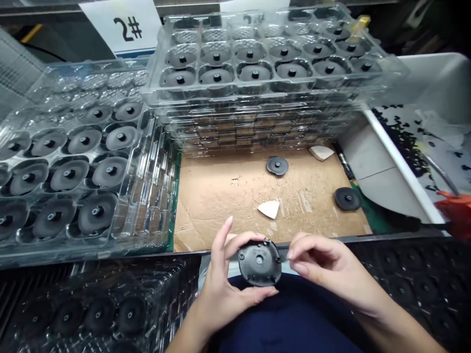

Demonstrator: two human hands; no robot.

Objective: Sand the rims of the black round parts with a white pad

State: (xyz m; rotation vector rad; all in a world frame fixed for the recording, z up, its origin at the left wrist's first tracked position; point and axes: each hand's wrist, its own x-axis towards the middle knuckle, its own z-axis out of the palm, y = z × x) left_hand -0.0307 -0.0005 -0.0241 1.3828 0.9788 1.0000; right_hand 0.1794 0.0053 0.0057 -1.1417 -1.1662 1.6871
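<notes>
Between the thumb and fingers of my left hand (228, 279) is a black rounded plastic cover (259, 267), tilted so its inner face shows a central hole and small posts around the rim. Close to the cover's right edge, my right hand (327, 264) has thumb and forefinger pinched together. Whatever lies in that pinch, if anything, is too small to make out. On the cardboard beyond my hands lie a dark round part with a central stub (277, 165), a similar black part (347, 198) and a white wedge-shaped piece (270, 209).
Stacked clear plastic trays (257, 90) with black parts stand at the back, and another tray stack (125, 196) is on the left. At right, a white bin (405, 166) holds small black pieces. Red-handled pliers (454, 206) lie over its edge. Another white wedge (321, 152) rests on the cardboard (213, 196).
</notes>
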